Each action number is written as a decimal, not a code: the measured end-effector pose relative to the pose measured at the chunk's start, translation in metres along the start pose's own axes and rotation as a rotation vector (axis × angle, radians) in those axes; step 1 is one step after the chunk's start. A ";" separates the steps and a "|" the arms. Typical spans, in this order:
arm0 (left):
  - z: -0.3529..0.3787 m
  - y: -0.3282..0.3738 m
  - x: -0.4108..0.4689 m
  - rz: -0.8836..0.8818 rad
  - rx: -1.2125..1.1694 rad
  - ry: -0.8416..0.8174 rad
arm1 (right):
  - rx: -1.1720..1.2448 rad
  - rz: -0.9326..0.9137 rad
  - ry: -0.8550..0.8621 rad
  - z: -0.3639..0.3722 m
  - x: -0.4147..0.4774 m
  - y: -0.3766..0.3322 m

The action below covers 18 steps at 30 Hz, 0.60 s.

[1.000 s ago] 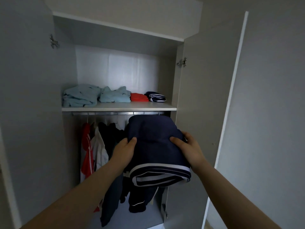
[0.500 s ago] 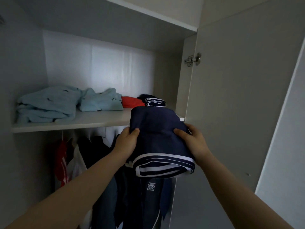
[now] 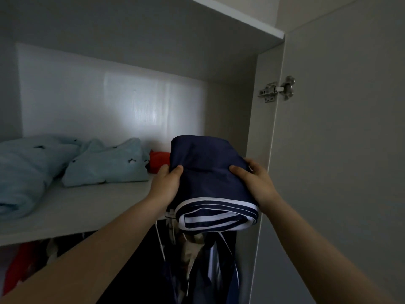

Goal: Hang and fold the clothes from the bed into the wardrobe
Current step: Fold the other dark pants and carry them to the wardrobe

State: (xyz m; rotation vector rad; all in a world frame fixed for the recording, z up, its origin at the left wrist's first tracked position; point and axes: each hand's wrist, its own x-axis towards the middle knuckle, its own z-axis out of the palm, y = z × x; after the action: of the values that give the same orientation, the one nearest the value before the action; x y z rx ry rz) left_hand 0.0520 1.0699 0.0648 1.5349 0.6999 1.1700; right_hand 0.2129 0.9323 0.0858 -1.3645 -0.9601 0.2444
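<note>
Right of centre in the frame, you've got the folded navy garment (image 3: 210,178) held level between both hands, its white-striped band turned towards you. Your left hand (image 3: 165,185) grips the left edge: thumb laid flat on top of the fabric, the other fingers tucked underneath and out of sight. Your right hand (image 3: 256,183) takes the opposite edge the same way, thumb pressed on top, fingers curled round the side of the bundle.

The far end of the garment reaches over the right end of the wardrobe shelf (image 3: 87,207) while the striped end hangs out past the front lip (whether it actually rests on the board, you can't tell from here).

Just left of the bundle, behind your left thumb, a red folded piece (image 3: 158,160) sits on the shelf. Beside that lies a light blue folded garment (image 3: 109,165), and a second, bulkier light blue one (image 3: 26,167) fills the left edge of the frame.

Below the shelf, dark clothes (image 3: 197,260) hang under your hands, with something red (image 3: 17,266) at lower left. At right stands the open wardrobe door (image 3: 339,150), its metal hinge (image 3: 277,88) at upper right.
</note>
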 end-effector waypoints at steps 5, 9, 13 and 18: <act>0.011 -0.011 0.076 0.010 0.008 -0.010 | 0.000 -0.022 0.028 0.019 0.071 0.020; 0.019 -0.011 0.139 -0.044 -0.069 -0.084 | -0.008 -0.043 0.045 0.034 0.130 0.026; 0.028 -0.001 0.192 -0.030 -0.140 -0.144 | -0.013 -0.038 0.043 0.039 0.185 0.021; 0.042 -0.015 0.230 -0.015 -0.163 -0.122 | 0.008 -0.001 0.013 0.047 0.229 0.044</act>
State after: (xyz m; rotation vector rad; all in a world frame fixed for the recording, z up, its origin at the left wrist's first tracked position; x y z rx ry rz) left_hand 0.1749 1.2603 0.1253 1.4481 0.5203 1.0853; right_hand 0.3368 1.1273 0.1416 -1.3571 -0.9481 0.2385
